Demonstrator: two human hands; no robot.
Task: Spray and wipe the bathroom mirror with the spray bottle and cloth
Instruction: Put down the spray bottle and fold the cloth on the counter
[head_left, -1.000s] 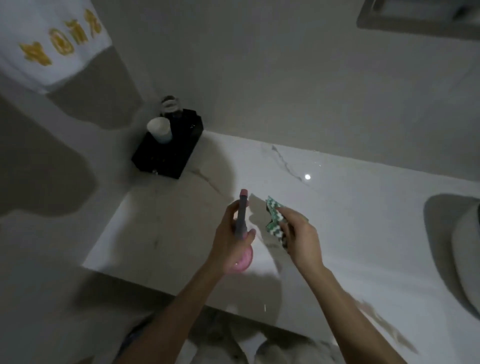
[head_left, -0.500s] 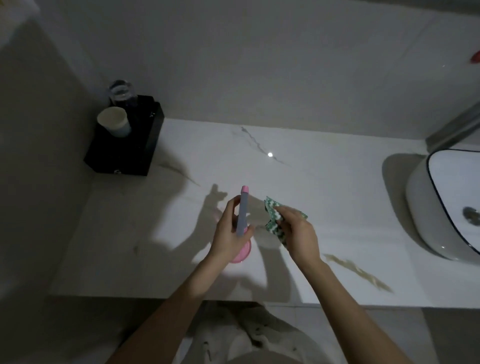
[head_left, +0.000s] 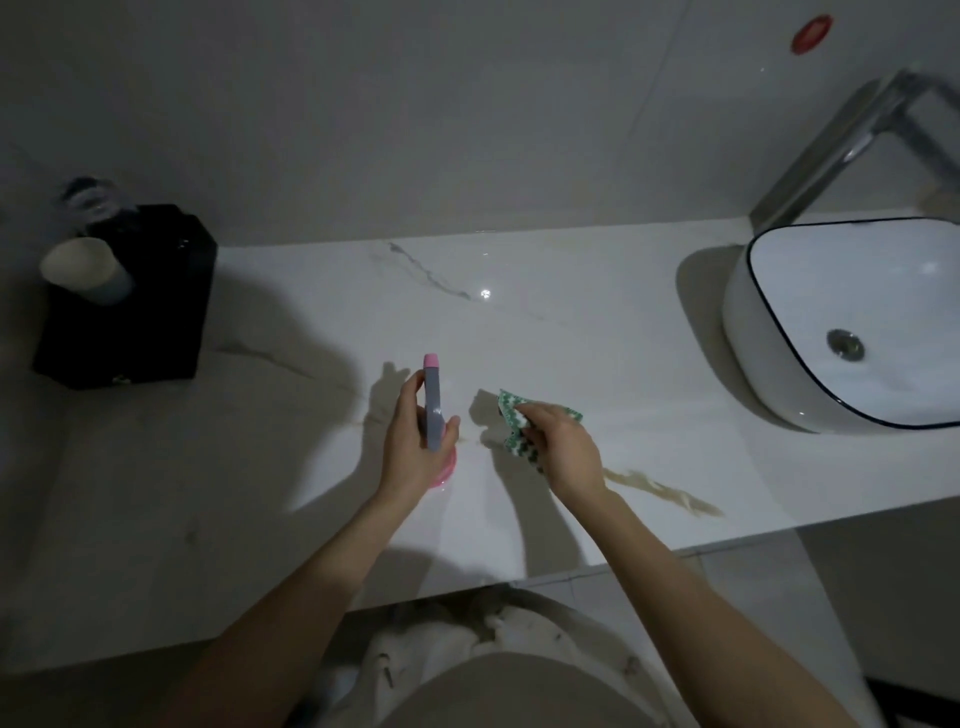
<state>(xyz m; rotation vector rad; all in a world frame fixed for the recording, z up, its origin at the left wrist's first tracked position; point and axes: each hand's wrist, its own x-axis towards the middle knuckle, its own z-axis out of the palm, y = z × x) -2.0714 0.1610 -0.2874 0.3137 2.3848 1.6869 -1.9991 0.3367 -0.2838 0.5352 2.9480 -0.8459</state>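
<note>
**Bottle and cloth held over the marble counter**

The left hand (head_left: 413, 441) is wrapped around the spray bottle (head_left: 432, 402), fingers curled about its neck and thumb on the far side; the grey sprayer head with its pink tip points toward twelve o'clock, and the pink body shows below the palm. The bottle is held above the white marble counter (head_left: 597, 332), near the middle of the view.

Just beside it, at three o'clock from the bottle, the right hand (head_left: 563, 447) pinches a bunched green-and-white cloth (head_left: 514, 421) between fingers and thumb. The cloth sticks out of the fist toward eleven o'clock. Whether it touches the counter I cannot tell. The two hands are near each other but apart.

At nine o'clock, against the wall, a black box (head_left: 130, 306) carries a pale cup (head_left: 85, 267) and a clear glass (head_left: 91, 202). At three o'clock a white basin (head_left: 841, 322) with a dark rim sits on the counter, a chrome tap (head_left: 852, 140) rising behind it.
</note>
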